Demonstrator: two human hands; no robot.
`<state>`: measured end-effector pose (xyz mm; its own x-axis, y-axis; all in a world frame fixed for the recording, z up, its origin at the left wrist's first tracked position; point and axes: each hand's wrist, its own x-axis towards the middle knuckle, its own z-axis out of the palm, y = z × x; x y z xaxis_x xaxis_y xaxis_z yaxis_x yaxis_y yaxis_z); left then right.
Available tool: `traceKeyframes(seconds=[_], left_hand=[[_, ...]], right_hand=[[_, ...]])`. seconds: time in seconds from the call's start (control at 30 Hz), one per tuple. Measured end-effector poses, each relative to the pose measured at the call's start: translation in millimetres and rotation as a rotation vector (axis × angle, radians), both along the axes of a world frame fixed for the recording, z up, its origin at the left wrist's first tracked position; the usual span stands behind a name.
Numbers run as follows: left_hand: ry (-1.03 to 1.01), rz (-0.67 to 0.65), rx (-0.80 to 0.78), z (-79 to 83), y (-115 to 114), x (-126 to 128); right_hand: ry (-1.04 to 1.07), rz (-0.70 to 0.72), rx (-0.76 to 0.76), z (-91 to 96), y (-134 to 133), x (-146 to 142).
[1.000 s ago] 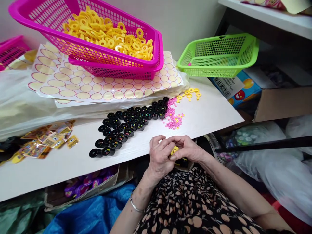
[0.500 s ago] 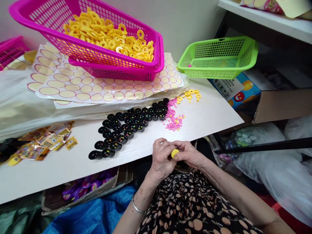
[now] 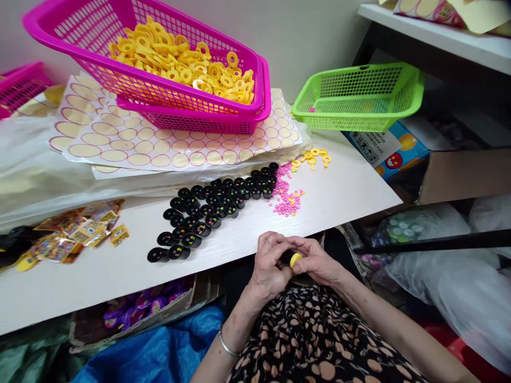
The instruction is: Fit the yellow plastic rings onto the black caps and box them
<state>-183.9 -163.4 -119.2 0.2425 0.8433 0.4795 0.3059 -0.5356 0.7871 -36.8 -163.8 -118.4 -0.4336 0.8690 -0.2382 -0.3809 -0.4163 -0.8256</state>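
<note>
My left hand (image 3: 271, 261) and my right hand (image 3: 315, 259) meet over my lap, just off the table's front edge. Between them they grip a small black cup with a yellow cap (image 3: 296, 259); fingers cover much of the black part. My right thumb presses by the yellow end. On the table in front, several black cups (image 3: 200, 229) stand in uneven rows, with small coloured bits inside. Pink beads (image 3: 288, 203) lie scattered to the right of the cups, a few yellow ones among them. Several yellow rings (image 3: 313, 155) lie behind the beads.
A pink basket (image 3: 167, 109) full of yellow rings is stacked on another pink basket, over sheets of round stickers (image 3: 147, 158). At the back right is a green basket (image 3: 359, 125). Small printed packets (image 3: 85, 231) lie on the left. An open carton (image 3: 463, 173) stands right of the table.
Both hands have shifted slightly right and down. The piece they hold has turned, so its black side shows beside the yellow end. The view has shifted a little too.
</note>
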Motion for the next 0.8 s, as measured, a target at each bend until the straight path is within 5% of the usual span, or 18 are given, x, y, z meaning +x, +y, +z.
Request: traceKeyframes(seconds=[0.07, 0.13, 0.3, 0.47, 0.53, 0.7, 0.8], left_hand=[[0.054, 0.004, 0.020, -0.6, -5, -9], [0.103, 0.150, 0.089, -3.1, -10, -25], [0.158, 1.013, 0.252, -8.0, -12, -96], [0.170, 1.223, 0.207, -10.6, -13, -136], [0.179, 1.129, 0.252, -12.3, -17, -127], [0.100, 0.320, 0.122, -8.1, -38, -65], [0.082, 0.110, 0.028, -8.9, -43, -35]], right_hand=[[-0.093, 0.050, 0.003, -4.3, -3, 8], [-0.282, 0.139, 0.021, -14.5, -6, 15], [-0.837, 0.058, 0.257, -49.2, -5, 21], [-0.424, 0.150, 0.066, -44.9, -5, 15], [-0.225, 0.165, 0.015, -35.1, -6, 14], [-0.050, 0.129, 0.079, -9.8, -9, 13], [-0.065, 0.122, 0.133, -3.2, -12, 10]])
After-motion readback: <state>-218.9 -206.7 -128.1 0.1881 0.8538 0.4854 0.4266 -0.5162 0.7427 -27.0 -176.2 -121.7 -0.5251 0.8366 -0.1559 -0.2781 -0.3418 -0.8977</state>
